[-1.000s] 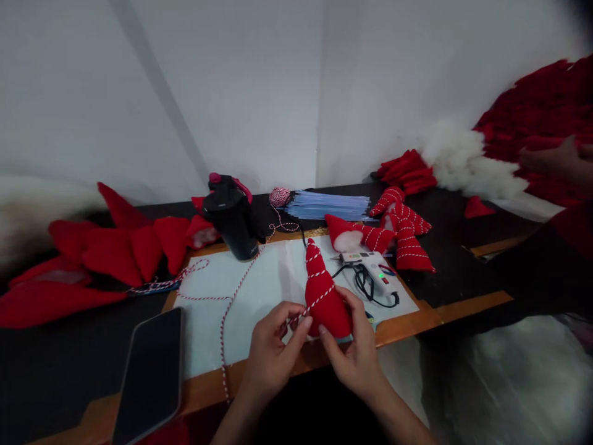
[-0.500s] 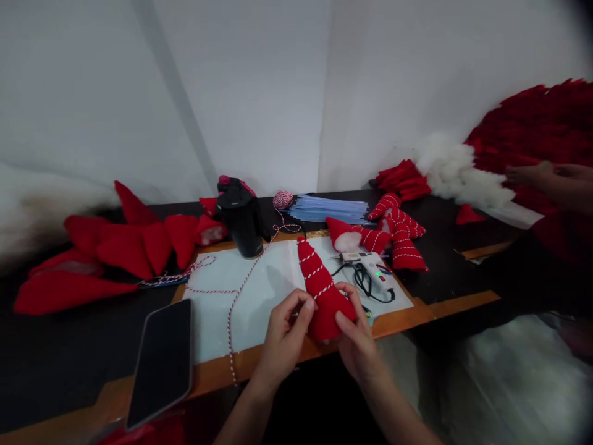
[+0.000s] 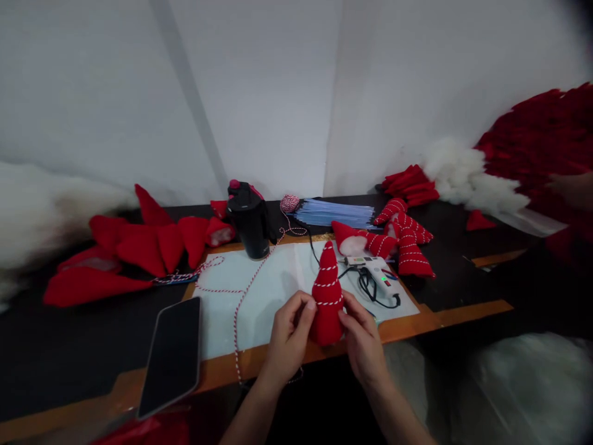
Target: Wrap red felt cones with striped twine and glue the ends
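Note:
A red stuffed cone [image 3: 328,318] with red-and-white cord wound round it stands upright between my hands, tip up. My left hand [image 3: 293,327] pinches its left side near the lowest turn of cord. On the right side, my right hand [image 3: 364,337] grips the cone with thumb and fingers. The striped cord [image 3: 237,315] runs from a ball [image 3: 290,203] at the back across the white sheet [image 3: 222,334] and down over the table edge. A white glue gun [image 3: 377,276] with a green light lies right of the cone.
Plain red cones [image 3: 139,247] lie at the left, near a dark tablet [image 3: 171,355] and a black bottle [image 3: 250,225]. Corded cones [image 3: 410,253], blue strips [image 3: 336,213] and white stuffing [image 3: 472,176] lie behind. Another person's hand [image 3: 574,188] is at the far right.
The cone has turned more upright, its tip moving right, and both hands stay on it. The view has shifted slightly left. The other person's hand is now further right in the picture.

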Tool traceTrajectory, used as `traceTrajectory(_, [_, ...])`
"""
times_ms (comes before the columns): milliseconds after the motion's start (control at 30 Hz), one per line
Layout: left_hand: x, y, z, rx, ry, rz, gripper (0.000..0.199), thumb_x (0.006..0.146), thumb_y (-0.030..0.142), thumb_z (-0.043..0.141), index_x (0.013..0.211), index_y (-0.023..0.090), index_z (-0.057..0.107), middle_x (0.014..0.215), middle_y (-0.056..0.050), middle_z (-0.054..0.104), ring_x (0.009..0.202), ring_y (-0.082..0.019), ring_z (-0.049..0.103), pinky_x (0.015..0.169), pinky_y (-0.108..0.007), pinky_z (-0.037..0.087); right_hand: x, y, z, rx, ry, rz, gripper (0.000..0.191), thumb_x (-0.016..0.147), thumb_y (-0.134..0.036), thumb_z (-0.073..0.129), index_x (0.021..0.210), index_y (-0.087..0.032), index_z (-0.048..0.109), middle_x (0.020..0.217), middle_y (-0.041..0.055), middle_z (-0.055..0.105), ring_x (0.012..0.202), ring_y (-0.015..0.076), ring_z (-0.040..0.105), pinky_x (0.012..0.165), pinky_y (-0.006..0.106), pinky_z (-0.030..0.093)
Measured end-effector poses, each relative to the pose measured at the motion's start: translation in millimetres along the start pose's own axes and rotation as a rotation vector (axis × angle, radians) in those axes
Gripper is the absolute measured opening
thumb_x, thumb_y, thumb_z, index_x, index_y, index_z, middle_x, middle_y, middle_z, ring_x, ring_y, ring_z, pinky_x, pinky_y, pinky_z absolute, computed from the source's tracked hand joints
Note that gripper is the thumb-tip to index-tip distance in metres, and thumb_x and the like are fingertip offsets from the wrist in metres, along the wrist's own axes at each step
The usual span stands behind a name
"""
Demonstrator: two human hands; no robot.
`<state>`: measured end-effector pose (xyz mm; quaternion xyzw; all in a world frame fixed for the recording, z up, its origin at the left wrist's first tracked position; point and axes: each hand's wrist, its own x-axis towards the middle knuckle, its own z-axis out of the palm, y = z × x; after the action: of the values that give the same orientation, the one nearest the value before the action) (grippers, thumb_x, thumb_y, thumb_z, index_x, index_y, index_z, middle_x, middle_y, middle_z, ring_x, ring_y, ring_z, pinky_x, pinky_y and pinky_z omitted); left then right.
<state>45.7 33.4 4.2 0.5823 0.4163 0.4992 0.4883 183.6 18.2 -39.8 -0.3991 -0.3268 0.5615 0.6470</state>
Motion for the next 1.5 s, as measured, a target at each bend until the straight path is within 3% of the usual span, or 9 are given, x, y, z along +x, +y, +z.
traceTrajectory(100, [0.5,-0.3,1.7,0.018,-0.024,0.030,0.028,0.097,0.040,0.048,0.081,0.017,0.054,0.073,0.002,0.047,0.066,-0.012,0.040,0.059,-0.021,0.033,1.5,-3.2,-0.3,-0.081,-0.059,-0.057,0.047,0.084,-0.040,0.069,0.128,-0.028,0.060,0.140,0.0043,0.055,0.133,0.0248,0.048,0.114,0.044,0.037])
traceTrajectory(200, [-0.4,0.7,1.9,0.011,-0.059,0.019,0.025,0.097,0.038,0.049,0.084,0.017,0.055,0.076,0.002,0.049,0.069,-0.012,0.043,0.062,-0.021,0.035,3.2,-12.5,5.7,-0.182,-0.108,-0.130,0.057,0.079,-0.034,0.076,0.131,-0.026,0.053,0.138,0.0053,0.055,0.128,0.0234,0.052,0.112,0.038,0.040])
traceTrajectory(367, [-2.3,3.2,-4.3,0.046,-0.046,-0.011,0.029,0.097,0.039,0.049,0.077,0.018,0.050,0.066,0.005,0.039,0.059,-0.010,0.033,0.054,-0.021,0.028,5.4,-27.4,13.5,-0.032,-0.048,-0.067,0.058,0.078,-0.031,0.077,0.127,-0.027,0.047,0.113,0.0051,0.067,0.096,0.0195,0.066,0.082,0.030,0.056])
traceTrajectory(533, [-0.8,-3.3,-4.2,0.057,-0.022,-0.021,0.031,0.097,0.042,0.047,0.075,0.019,0.047,0.065,0.005,0.036,0.058,-0.010,0.032,0.053,-0.022,0.027,8.2,-32.9,15.3,0.206,-0.108,0.100,0.045,0.076,-0.031,0.078,0.111,-0.024,0.052,0.095,0.0027,0.070,0.073,0.0157,0.065,0.065,0.025,0.055])
traceTrajectory(867, [-4.7,0.9,-11.3,0.178,-0.007,0.026,0.030,0.099,0.040,0.047,0.078,0.018,0.051,0.067,0.005,0.038,0.060,-0.010,0.034,0.055,-0.022,0.027,14.1,-36.0,5.4,0.218,-0.061,0.122,0.039,0.073,-0.031,0.081,0.105,-0.021,0.060,0.093,0.0024,0.070,0.073,0.0125,0.063,0.065,0.020,0.051])
traceTrajectory(1033, [-1.9,-7.7,-4.3,0.070,-0.100,-0.015,0.031,0.099,0.041,0.044,0.078,0.018,0.049,0.068,0.004,0.042,0.062,-0.010,0.037,0.057,-0.022,0.031,16.1,-27.8,9.1,0.238,-0.093,0.154,0.034,0.077,-0.037,0.077,0.104,-0.021,0.064,0.102,0.0031,0.071,0.080,0.0142,0.065,0.069,0.023,0.052])
traceTrajectory(1267, [-1.8,-7.9,4.4,0.117,-0.077,0.019,0.028,0.099,0.038,0.046,0.081,0.018,0.051,0.070,0.003,0.047,0.064,-0.011,0.042,0.059,-0.022,0.035,18.6,-14.1,7.5,0.095,-0.043,0.046,0.044,0.077,-0.044,0.077,0.114,-0.020,0.069,0.117,0.0049,0.069,0.113,0.0216,0.061,0.097,0.030,0.048])
traceTrajectory(1367, [-2.9,-6.5,1.4,0.140,-0.079,0.016,0.027,0.099,0.039,0.046,0.083,0.018,0.052,0.071,0.003,0.048,0.064,-0.011,0.042,0.058,-0.022,0.033,16.5,-21.5,7.5,0.084,-0.131,0.061,0.061,0.070,-0.030,0.084,0.125,-0.022,0.060,0.120,0.0058,0.068,0.105,0.0211,0.065,0.089,0.029,0.052])
traceTrajectory(1500, [-4.6,-4.4,-6.7,0.132,-0.075,0.017,0.030,0.099,0.040,0.046,0.080,0.018,0.051,0.068,0.005,0.041,0.061,-0.010,0.036,0.056,-0.023,0.029,19.7,-28.5,5.8,0.314,-0.101,0.185,0.051,0.069,-0.025,0.083,0.115,-0.021,0.062,0.107,0.0051,0.072,0.087,0.0169,0.069,0.075,0.025,0.055])
